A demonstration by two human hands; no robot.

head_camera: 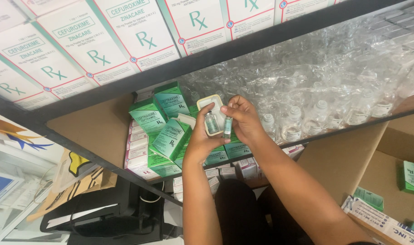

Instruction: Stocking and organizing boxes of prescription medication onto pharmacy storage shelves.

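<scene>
Left hand [201, 136] grips small cream plastic tray [210, 105] from below, thumb on its front; glass vial [211, 122] sits in tray. Right hand [241, 119] just right of tray, fingertips pinching slim ampoule [227, 126] upright, touching tray edge. Green medicine boxes [164, 124] piled left of tray on shelf [102, 131]. Clear bottles in plastic wrap [325, 113] right of tray, same shelf. White boxes [102, 36] on shelf above tray. Black bag [107, 218] on floor, below-left of tray.
</scene>
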